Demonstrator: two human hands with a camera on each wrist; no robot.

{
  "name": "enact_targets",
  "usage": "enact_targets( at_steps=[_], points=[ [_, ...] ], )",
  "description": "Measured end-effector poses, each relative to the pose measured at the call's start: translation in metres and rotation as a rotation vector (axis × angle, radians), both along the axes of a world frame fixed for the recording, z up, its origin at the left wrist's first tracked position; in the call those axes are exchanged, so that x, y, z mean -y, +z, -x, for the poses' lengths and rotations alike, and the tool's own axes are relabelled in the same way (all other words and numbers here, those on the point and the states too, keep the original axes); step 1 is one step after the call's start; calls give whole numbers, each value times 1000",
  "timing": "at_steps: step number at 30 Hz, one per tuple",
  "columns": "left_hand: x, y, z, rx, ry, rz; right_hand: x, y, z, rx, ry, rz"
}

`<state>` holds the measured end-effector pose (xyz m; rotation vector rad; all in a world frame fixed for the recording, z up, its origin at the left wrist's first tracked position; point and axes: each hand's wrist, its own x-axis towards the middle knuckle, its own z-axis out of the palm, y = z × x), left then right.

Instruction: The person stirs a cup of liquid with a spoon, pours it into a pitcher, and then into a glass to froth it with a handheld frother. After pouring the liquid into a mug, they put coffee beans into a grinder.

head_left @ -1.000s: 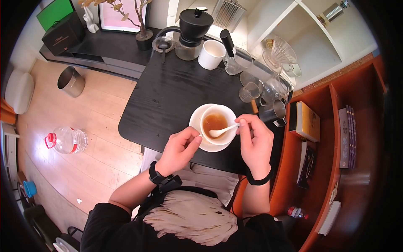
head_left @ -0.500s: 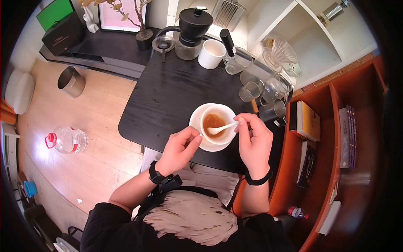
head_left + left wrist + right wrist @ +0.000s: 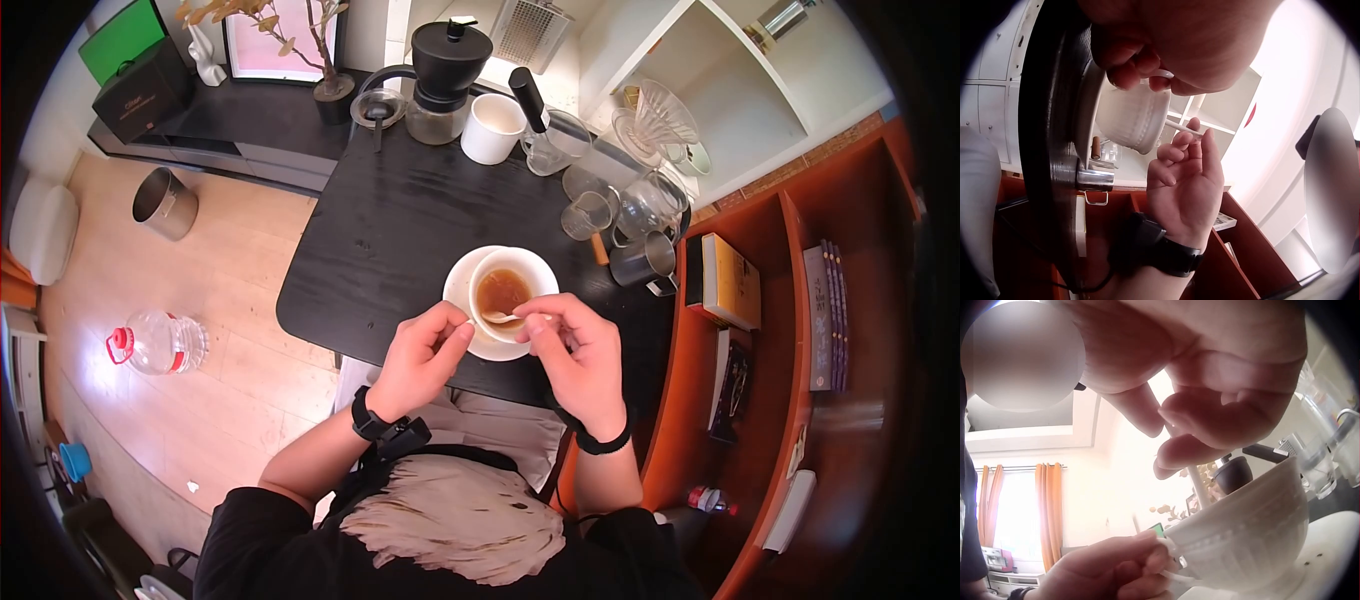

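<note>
A white cup (image 3: 1132, 115) of brown liquid (image 3: 503, 288) stands on a white saucer (image 3: 457, 280) near the table's front edge. My left hand (image 3: 425, 352) pinches the cup's small handle (image 3: 1161, 74) at its left side. With thumb and fingertips, my right hand (image 3: 580, 362) holds a white spoon (image 3: 497, 317) over the cup's near right rim. The spoon's bowl dips into the liquid close to the near wall; the fingers hide most of its handle in the head view. In the left wrist view, the spoon's handle slants out of the cup to the right fingertips.
Along the black table's (image 3: 365, 230) back stand a coffee grinder (image 3: 447, 70), a white mug (image 3: 492, 130) and a glass press (image 3: 550, 145). Glass vessels (image 3: 650, 205) and a metal pitcher (image 3: 643, 262) are at the right. A reddish wooden shelf (image 3: 765, 210) borders the table's right side.
My right hand has moved left and nearer to my body, bringing the spoon to the cup's near side. My left hand stays at the handle. The head view has shifted slightly.
</note>
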<state>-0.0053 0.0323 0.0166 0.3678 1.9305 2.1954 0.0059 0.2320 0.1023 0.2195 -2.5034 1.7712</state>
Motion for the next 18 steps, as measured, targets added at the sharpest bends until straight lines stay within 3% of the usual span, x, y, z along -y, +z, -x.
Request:
enact_targets(
  at_steps=[4,9,13,15,18],
  points=[
    [0,-2,-1,20,5,-31,-1,2,-4,53,-23,86],
    [0,0,-1,2,15,-13,-3,0,-6,-72,-235,-86],
    [0,-1,0,17,4,-10,6,4,-4,-60,-192,-116],
    [1,-1,-1,20,3,-14,2,0,-6,-55,-74,-85],
    [1,-1,-1,17,3,-22,-7,-4,-3,-76,-158,-71]
  ],
)
